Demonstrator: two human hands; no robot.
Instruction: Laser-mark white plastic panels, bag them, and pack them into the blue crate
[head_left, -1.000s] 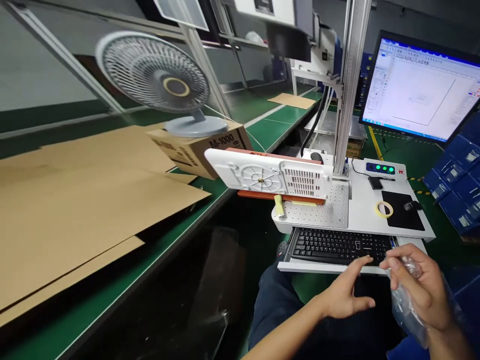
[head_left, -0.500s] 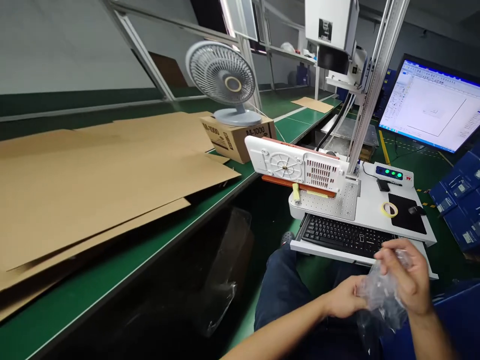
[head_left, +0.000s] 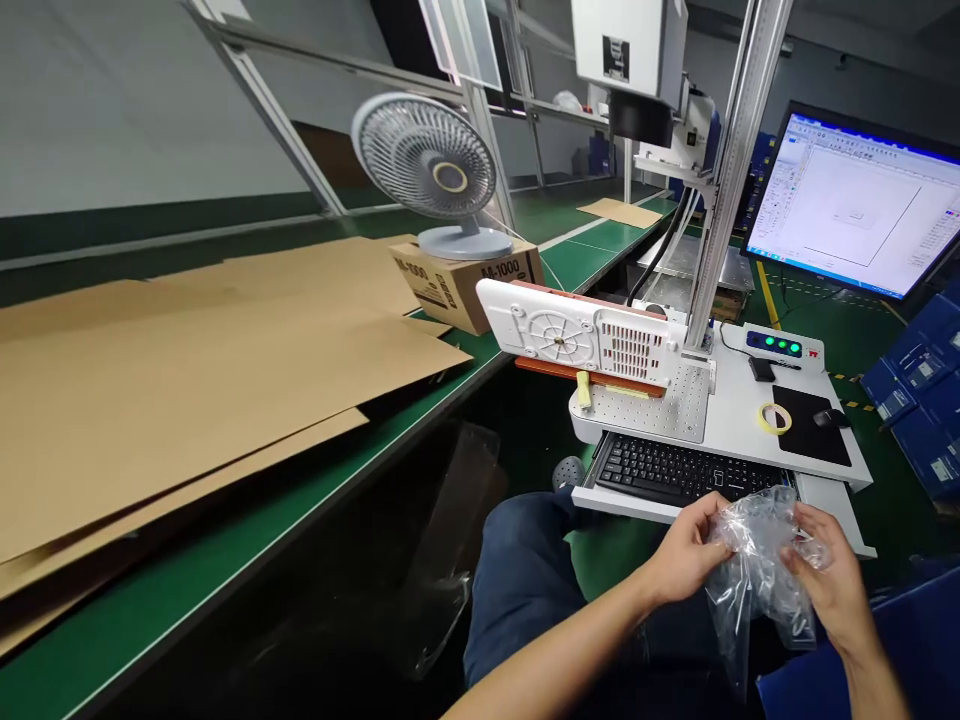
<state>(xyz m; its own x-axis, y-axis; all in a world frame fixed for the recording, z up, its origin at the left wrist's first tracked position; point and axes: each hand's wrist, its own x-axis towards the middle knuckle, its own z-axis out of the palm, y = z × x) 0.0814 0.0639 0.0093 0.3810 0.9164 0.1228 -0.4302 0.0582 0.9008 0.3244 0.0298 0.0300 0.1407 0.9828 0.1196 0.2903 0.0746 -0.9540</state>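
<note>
A crumpled clear plastic bag (head_left: 765, 560) hangs between my two hands, above my lap and in front of the keyboard drawer. My left hand (head_left: 690, 550) pinches its left edge between thumb and fingers. My right hand (head_left: 829, 570) grips the right side, with thumb and fingers closed on the film. Loose folds droop below both hands. Beyond them, a white plastic panel (head_left: 559, 335) with a vent grille leans upright on an orange support, over the perforated metal plate (head_left: 682, 405) of a machine.
A black keyboard (head_left: 667, 470) lies in the pulled-out drawer. Yellow tape (head_left: 774, 418) and a mouse (head_left: 831, 418) rest on the machine base. Cardboard sheets (head_left: 225, 350) cover the green bench at left, near a fan (head_left: 427, 160) on a box. A monitor (head_left: 862, 200) stands at right.
My hands have moved slightly apart, spreading the bag wider between them. My right hand has come down and turned. The camera view has shifted a little.
</note>
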